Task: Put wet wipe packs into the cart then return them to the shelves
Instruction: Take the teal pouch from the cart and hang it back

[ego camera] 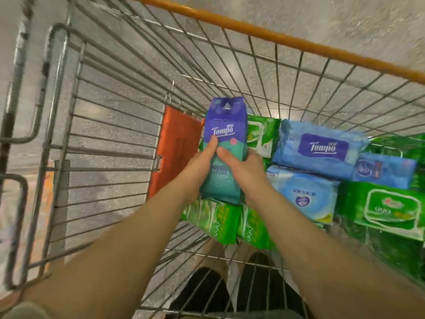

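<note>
Both my hands hold a purple and teal Tempo wet wipe pack upright inside the wire cart. My left hand grips its left side with the thumb on the front. My right hand grips its right side. Under and around it lie several packs: a blue Tempo pack, a light blue pack, and green packs.
An orange flap stands at the cart's left inner wall. The cart's orange handle bar runs across the top. The left half of the basket holds no packs. Dark shoes show on the floor below the wire bottom.
</note>
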{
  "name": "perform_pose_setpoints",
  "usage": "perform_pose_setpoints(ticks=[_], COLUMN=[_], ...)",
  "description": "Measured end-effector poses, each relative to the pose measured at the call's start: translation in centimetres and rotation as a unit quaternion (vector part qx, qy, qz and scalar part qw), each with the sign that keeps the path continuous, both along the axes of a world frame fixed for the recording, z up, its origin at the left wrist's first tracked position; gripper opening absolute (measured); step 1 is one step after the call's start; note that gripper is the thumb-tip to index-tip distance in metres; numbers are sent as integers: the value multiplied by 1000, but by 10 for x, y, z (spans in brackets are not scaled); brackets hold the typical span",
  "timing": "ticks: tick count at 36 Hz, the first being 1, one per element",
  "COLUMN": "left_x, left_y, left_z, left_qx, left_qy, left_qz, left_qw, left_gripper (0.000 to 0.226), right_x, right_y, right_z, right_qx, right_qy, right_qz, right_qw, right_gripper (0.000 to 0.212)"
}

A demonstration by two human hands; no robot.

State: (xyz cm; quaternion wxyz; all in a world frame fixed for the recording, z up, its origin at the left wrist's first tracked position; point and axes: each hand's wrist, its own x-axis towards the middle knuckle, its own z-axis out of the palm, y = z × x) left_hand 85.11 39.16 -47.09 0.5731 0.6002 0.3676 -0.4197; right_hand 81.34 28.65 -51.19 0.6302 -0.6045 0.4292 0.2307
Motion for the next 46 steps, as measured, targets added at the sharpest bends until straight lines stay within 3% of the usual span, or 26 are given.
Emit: perform_pose_setpoints(ticks=[4,9,13,21,32,37,40,46], left_x=[-2,-6,-17,-40,-77,-97,-111,-145], left_y=[-8,-24,-36,-50,-54,-54,-53,-56], left_z=[27,85,142,230,314,337,349,379], left_qx=[-31,-60,-99,-134,-218,-225,-241,-307], left_qy=[-30,-71,-85,-130,-181,-195,-218,-233], left_qz=[39,75,92,102,-1,-70,-131,-249], left_qw=[998,993,987,977,959,952,937,889], left_gripper=[60,51,43,38,46,58,44,46], right_x=[5,4,2,-20,-77,-116,-143,-198], right_y=[-11,-29,-39,-52,-55,-57,-52,-43], right_z=[37,94,144,231,325,365,387,428], right_qx=[55,126,136,116,93,71,64,53], right_qy=[-23,-66,-84,-156,-234,-260,-276,-313], right_qz=[-30,-42,-31,-35,-113,-162,-211,-305], right_qw=[998,989,987,980,961,949,936,898], right_gripper=[80,49,73,85,79,55,51,41])
